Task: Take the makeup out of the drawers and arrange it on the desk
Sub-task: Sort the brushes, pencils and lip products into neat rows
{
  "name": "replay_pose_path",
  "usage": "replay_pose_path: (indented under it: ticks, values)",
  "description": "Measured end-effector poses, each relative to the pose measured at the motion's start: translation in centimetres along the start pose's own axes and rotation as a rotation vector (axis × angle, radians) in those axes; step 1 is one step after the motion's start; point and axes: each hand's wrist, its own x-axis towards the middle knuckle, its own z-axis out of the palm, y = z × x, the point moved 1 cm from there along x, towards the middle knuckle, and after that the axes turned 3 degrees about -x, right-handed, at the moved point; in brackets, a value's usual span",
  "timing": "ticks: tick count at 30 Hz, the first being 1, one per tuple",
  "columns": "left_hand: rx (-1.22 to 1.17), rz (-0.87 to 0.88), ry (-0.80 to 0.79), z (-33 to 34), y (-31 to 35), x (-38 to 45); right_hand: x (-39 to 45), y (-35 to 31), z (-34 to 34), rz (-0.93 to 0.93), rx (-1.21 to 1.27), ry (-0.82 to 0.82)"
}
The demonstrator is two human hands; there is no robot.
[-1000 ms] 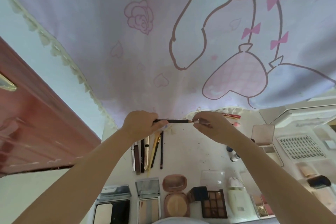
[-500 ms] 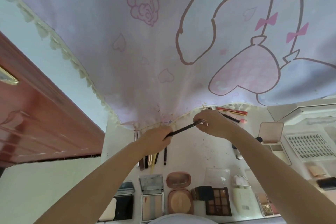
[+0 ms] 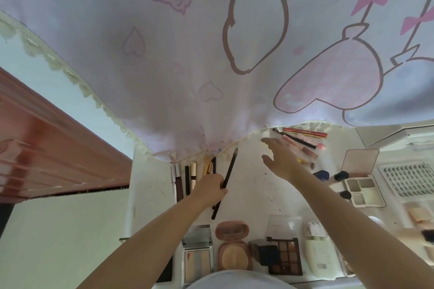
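Observation:
My left hand (image 3: 209, 189) grips a long dark makeup pencil (image 3: 229, 171) near its lower half, holding it just right of a row of pens and slim tubes (image 3: 190, 176) lying side by side on the white desk (image 3: 253, 190). My right hand (image 3: 280, 159) hovers with straight, spread fingers and holds nothing, close to a loose group of pencils and lip tubes (image 3: 303, 139) at the back of the desk.
A pink cartoon-print cloth (image 3: 211, 54) hangs over the back of the desk. Along the front lie open compacts (image 3: 232, 245), an eyeshadow palette (image 3: 287, 254) and a white bottle (image 3: 319, 253). At the right sit a four-pan palette (image 3: 364, 189) and a lash tray (image 3: 408, 179). A red-brown wooden door (image 3: 47, 148) stands at the left.
My right hand has let go of the pencil's tip and moved right, fingers spread. My left hand has lowered the pencil beside the row of pens, turning it near upright in view.

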Motion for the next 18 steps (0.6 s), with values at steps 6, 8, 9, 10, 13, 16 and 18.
replay_pose_path:
  ticks: [6,8,9,10,13,16,18]
  values:
    - [0.005,-0.106,-0.030,1.5,0.6,1.1,-1.1,2.9,3.9,0.057,-0.192,-0.231]
    - [-0.020,-0.155,0.003,1.8,0.7,1.3,-1.1,3.0,4.1,0.043,-0.205,-0.215]
    - [-0.026,-0.173,0.027,1.9,0.6,1.4,-1.0,2.9,4.0,0.043,-0.200,-0.210]
    - [-0.024,-0.184,0.045,2.0,0.6,1.5,-0.9,3.0,3.8,0.056,-0.203,-0.202]
    - [0.033,-0.178,0.064,2.3,0.6,1.8,-0.4,3.3,3.0,0.151,-0.301,-0.101]
    - [0.116,-0.172,0.052,2.5,0.7,1.8,0.0,3.4,2.1,0.302,-0.475,-0.009]
    - [0.161,-0.165,0.025,2.7,0.5,1.8,0.3,3.5,1.8,0.340,-0.523,-0.003]
